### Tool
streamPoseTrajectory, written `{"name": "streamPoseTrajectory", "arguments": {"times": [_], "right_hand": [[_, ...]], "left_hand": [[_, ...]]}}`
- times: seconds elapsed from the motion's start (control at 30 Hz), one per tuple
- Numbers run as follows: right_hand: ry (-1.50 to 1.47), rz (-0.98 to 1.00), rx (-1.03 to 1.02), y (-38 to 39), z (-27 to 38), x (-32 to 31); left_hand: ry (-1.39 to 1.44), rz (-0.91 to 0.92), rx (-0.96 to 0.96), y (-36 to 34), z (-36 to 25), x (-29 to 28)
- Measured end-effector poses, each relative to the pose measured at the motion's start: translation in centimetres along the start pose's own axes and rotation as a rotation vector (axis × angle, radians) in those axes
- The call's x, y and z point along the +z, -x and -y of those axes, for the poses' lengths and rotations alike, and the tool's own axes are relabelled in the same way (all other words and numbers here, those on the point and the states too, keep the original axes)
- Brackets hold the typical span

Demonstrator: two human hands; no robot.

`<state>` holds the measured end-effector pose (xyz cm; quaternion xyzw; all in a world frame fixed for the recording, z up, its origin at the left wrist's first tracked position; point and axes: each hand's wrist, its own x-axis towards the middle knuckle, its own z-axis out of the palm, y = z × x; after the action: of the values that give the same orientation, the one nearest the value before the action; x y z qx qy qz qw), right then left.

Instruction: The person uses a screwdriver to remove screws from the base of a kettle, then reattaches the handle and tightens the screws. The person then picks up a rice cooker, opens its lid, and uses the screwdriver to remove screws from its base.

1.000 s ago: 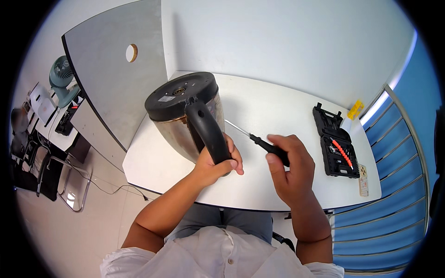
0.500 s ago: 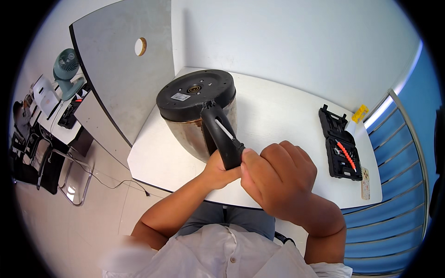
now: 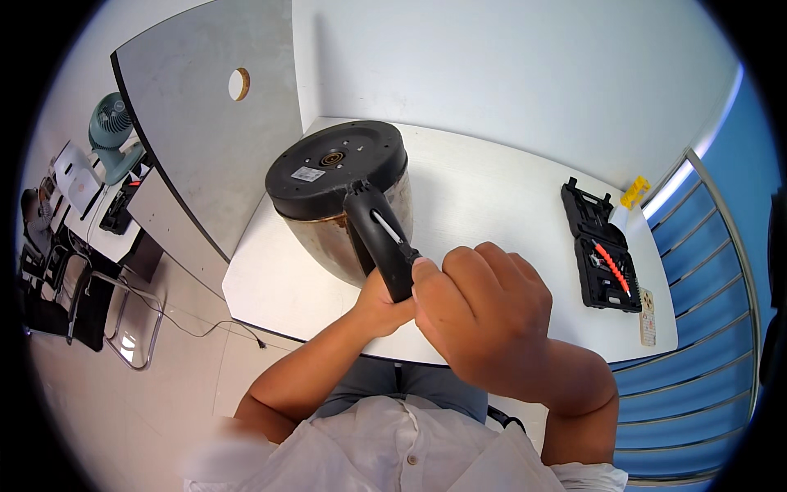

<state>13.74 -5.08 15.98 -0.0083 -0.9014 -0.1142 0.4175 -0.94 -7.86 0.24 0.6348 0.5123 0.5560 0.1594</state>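
Note:
An electric kettle (image 3: 334, 238) stands tilted upside down on the white table, its stained metal body below and its black base (image 3: 328, 156) facing up with a round connector in the middle. Its black handle (image 3: 373, 221) points toward me. My left hand (image 3: 381, 307) wraps round the handle's near end from beneath. My right hand (image 3: 484, 312) is closed in a fist, thumb against a small black piece (image 3: 411, 256) at the handle. A thin pale strip or rod (image 3: 387, 226) lies in line with it in the handle's slot. What the right fingers enclose is hidden.
An open black tool case (image 3: 602, 246) with a red flexible shaft (image 3: 611, 266) lies at the right, beside a remote control (image 3: 648, 318) and a yellow-and-white object (image 3: 635, 193). A metal railing (image 3: 730, 238) borders the right side; a grey partition (image 3: 197, 123) stands left.
The whole view has shifted slightly, with the kettle and both hands a little further left in the picture. Both hands keep their hold at the handle.

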Motion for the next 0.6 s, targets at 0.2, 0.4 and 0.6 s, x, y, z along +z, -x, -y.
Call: {"name": "streamPoseTrajectory", "arguments": {"times": [0.2,0.4,0.6], "right_hand": [[0.108,0.028,0.062,0.1,0.1,-0.6],[0.169,0.139,0.173,0.8,1.0,-1.2],[-0.063,0.153,0.382,0.7,-0.3,-1.7]], "left_hand": [[0.566,0.059,-0.116,-1.2,-3.2,-0.4],[0.578,0.079,-0.043,-1.8,-2.6,0.8],[0.586,0.033,-0.086,-1.9,-4.1,0.8]]}}
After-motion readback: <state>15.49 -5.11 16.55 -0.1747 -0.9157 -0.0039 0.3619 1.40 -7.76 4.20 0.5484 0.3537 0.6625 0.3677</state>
